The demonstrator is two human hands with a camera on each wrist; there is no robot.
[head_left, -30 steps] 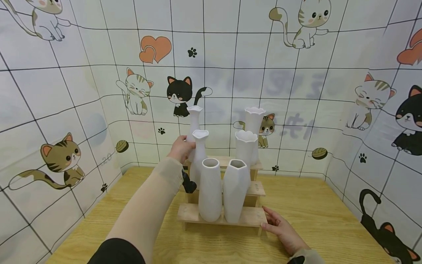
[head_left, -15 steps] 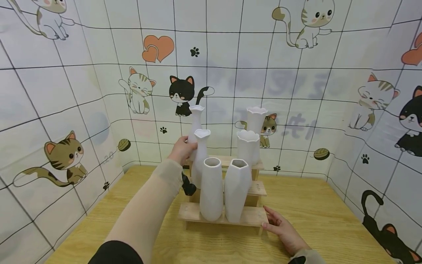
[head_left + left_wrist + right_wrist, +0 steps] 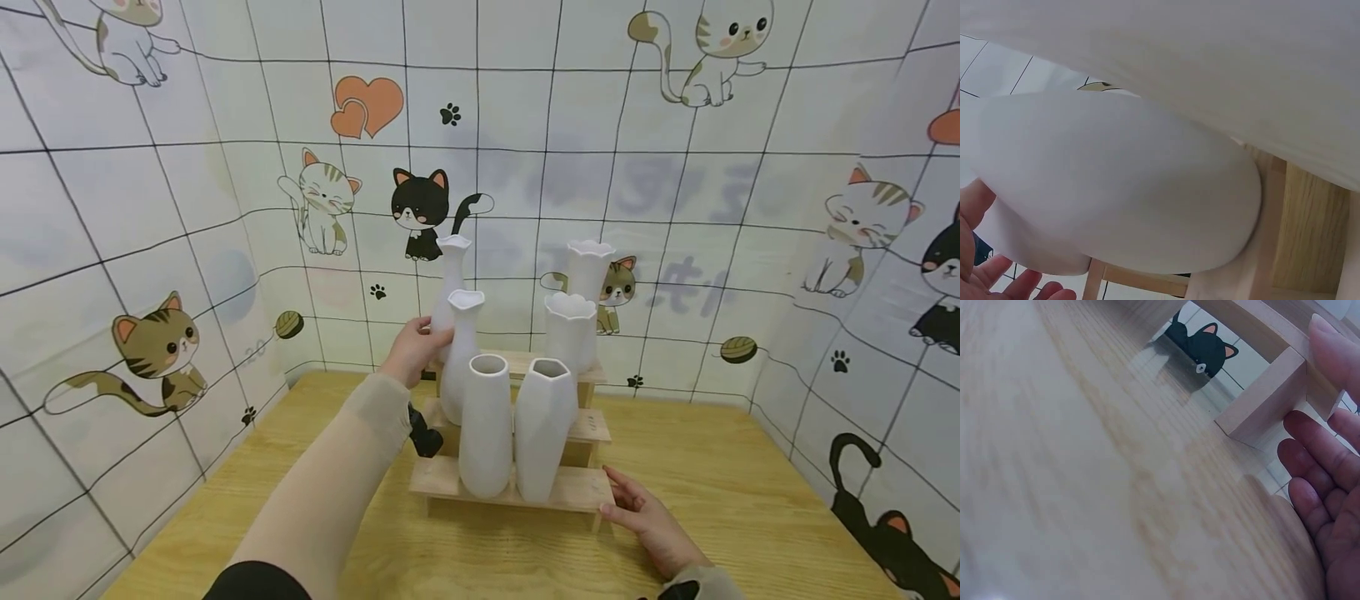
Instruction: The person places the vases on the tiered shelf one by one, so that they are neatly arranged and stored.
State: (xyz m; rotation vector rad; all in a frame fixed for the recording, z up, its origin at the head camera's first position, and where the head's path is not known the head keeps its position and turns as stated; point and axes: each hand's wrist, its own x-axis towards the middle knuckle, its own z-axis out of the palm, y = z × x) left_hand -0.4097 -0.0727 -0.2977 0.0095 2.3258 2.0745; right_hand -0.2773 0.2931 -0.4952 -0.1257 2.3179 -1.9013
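Note:
A three-step wooden stand [image 3: 437,478] holds pairs of white vases. My left hand [image 3: 411,352] grips the slim flared vase [image 3: 452,275] at the back left of the top step, thumb on the near side. A similar flared vase [image 3: 459,383] on the middle step partly hides it. In the left wrist view, fingers [image 3: 1019,284] show behind the back vase [image 3: 1038,250]. Down at the stand's front right corner, my right hand [image 3: 651,527] holds the bottom step's end. Its thumb [image 3: 1332,353] lies on the board, with fingertips by the leg [image 3: 1266,400].
A smooth round vase [image 3: 486,433] and a faceted vase [image 3: 542,442] occupy the bottom step. Two frilled-rim vases, a nearer one [image 3: 568,329] and a farther one [image 3: 591,267], stand on the right. Cat-print walls [image 3: 510,108] enclose the wooden table [image 3: 675,433].
The whole scene has shifted slightly to the right in the head view. Both hands keep their holds, and the vases stay in their places on the stand.

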